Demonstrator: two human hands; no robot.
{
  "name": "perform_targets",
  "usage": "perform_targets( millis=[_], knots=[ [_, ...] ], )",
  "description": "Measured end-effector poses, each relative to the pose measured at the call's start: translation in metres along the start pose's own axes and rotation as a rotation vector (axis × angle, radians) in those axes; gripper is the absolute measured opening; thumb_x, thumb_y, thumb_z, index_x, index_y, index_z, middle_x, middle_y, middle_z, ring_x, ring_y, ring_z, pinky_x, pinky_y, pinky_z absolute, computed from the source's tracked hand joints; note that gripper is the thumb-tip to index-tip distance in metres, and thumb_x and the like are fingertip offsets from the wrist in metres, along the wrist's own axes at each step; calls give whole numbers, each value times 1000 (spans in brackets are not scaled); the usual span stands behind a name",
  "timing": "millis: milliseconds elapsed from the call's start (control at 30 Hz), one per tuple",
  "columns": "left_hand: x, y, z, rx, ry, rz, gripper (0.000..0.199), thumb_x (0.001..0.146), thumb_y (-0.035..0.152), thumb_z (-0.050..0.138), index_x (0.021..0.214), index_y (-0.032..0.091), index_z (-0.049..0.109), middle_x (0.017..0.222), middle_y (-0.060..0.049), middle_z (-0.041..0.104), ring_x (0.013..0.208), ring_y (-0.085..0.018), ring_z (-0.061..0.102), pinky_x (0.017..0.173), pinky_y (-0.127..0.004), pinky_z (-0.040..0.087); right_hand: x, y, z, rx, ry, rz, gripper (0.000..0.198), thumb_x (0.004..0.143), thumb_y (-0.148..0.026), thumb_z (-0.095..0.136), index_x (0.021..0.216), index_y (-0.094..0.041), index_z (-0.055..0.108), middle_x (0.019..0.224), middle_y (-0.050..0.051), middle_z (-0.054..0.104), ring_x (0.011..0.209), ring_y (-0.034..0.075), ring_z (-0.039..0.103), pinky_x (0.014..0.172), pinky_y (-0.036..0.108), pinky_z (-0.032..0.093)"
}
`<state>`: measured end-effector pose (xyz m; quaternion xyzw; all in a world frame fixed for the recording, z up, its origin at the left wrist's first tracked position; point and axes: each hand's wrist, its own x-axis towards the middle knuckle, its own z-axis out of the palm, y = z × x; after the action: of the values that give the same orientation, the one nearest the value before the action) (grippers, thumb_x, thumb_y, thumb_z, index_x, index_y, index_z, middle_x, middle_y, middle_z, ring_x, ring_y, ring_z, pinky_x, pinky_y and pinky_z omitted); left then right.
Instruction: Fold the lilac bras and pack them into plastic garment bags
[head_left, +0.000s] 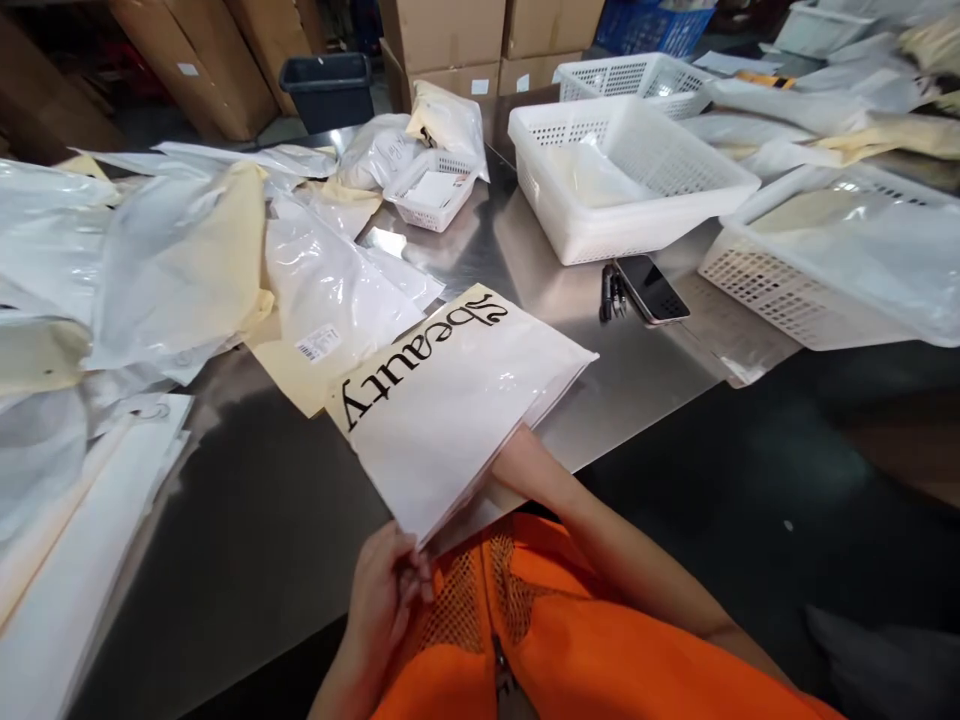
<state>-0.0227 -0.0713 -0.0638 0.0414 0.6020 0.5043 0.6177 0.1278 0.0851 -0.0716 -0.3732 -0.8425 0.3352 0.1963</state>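
Note:
A flat white plastic bag point(457, 410) with the black printed word "beauty" lies at a slant over the table's front edge, close to my body. My left hand point(390, 575) pinches its near left corner, fingers curled. My right hand point(529, 465) reaches to the bag's near side; its fingers are hidden by the bag, and whether they are inside or beneath it I cannot tell. Just beyond lies a clear bag with a barcode label point(319, 343), partly over a cream sheet.
Piled plastic bags point(172, 250) cover the left of the steel table point(247, 470). A small white basket point(435, 190) stands at the back. To the right are a large white basket point(570, 220), another basket point(780, 285), a phone point(651, 288) and pens point(612, 292).

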Motion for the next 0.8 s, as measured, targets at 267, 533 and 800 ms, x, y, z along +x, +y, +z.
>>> perform_targets(
  millis=[267,533,800],
  knots=[
    [-4,42,-50,-301,240,108,29,43,23,73,43,17,44,45,3,46,44,-12,49,42,-22,48,-69,22,-82,-234,501,385,50,93,-51,47,54,-19,49,50,1,49,49,14,45,52,27,29],
    [-24,-26,-22,-56,-385,49,47,70,47,67,42,18,42,39,1,37,38,-8,31,41,-23,24,-53,78,-116,253,402,729,45,90,-56,42,92,-19,67,78,5,66,58,17,58,54,27,41],
    [3,-51,63,168,-743,-260,49,64,64,67,66,17,53,45,4,47,31,-6,32,34,-21,11,-44,60,-107,656,-244,659,36,68,-46,73,66,-16,55,55,-2,53,46,8,47,43,19,31]
  ],
)
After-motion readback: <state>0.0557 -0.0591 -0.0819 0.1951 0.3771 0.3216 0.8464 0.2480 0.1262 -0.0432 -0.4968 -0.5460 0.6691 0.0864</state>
